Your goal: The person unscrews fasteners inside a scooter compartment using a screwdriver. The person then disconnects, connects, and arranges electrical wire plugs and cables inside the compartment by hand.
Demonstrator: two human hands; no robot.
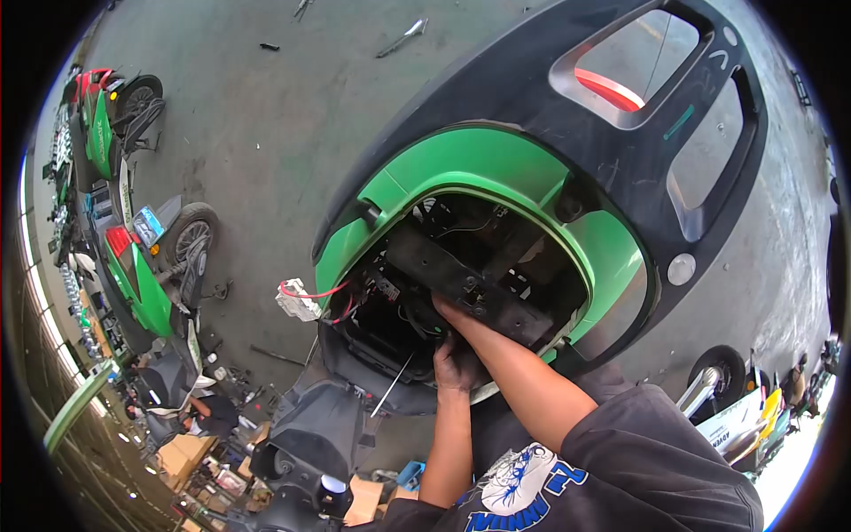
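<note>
A green and black scooter body (496, 155) fills the middle of the view, its inner bay open. My left hand (452, 365) is at the lower edge of the bay, fingers bent into the dark interior; what they touch is hidden. My right hand (446, 309) reaches in under a black crossbar (470, 284), its fingers out of sight. Red wires (310, 293) run from a white connector bundle (299, 301) at the bay's left side. A thin metal rod (393, 384) leans at the lower left edge of the bay.
Green scooters (142, 288) stand at the left. A person (213, 415) is low beside cardboard boxes (183, 454) at the lower left. A wheel (718, 374) and more vehicles are at the lower right. Metal parts (403, 38) lie on the floor above.
</note>
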